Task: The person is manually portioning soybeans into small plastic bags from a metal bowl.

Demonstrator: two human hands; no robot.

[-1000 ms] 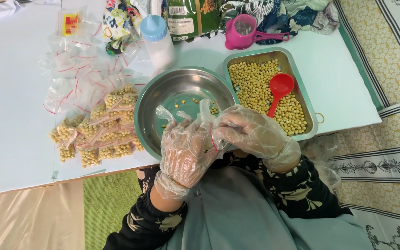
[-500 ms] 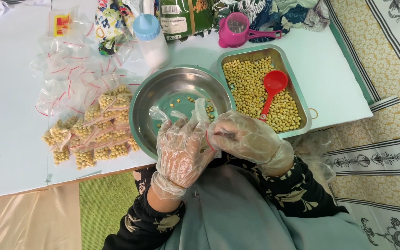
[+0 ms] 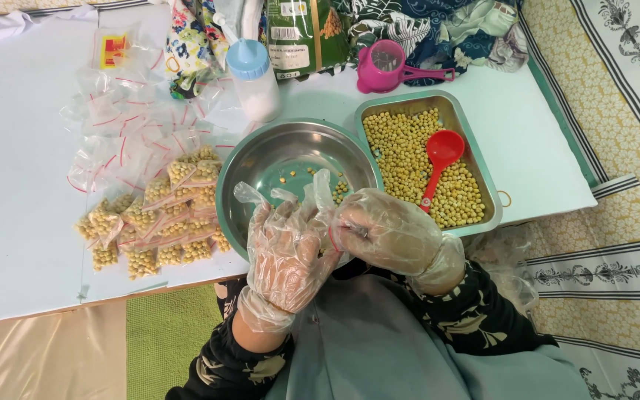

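While both hands work close together just over the near rim of the round steel bowl (image 3: 275, 159), the left hand (image 3: 287, 252), in a loose clear plastic glove, has its fingers curled upward and partly spread, and the right hand (image 3: 387, 233), gloved the same way, is closed with its fingertips pressed against the left palm. Something small with a red line sits pinched where the two hands meet, most likely a small zip bag (image 3: 332, 238), though the crumpled gloves hide most of it. The bowl holds only a few scattered yellow beans. Just to its right stands a rectangular metal tray (image 3: 483, 174) filled with yellow beans, with a red plastic scoop (image 3: 438, 159) lying in them. To the left of the bowl lies a pile of filled bean packets (image 3: 157, 222), and beyond them a heap of empty red-striped zip bags (image 3: 124, 130). A white bottle with a blue cap (image 3: 253, 81) and a pink measuring cup (image 3: 387, 67) stand farther back on the white table (image 3: 16, 185).
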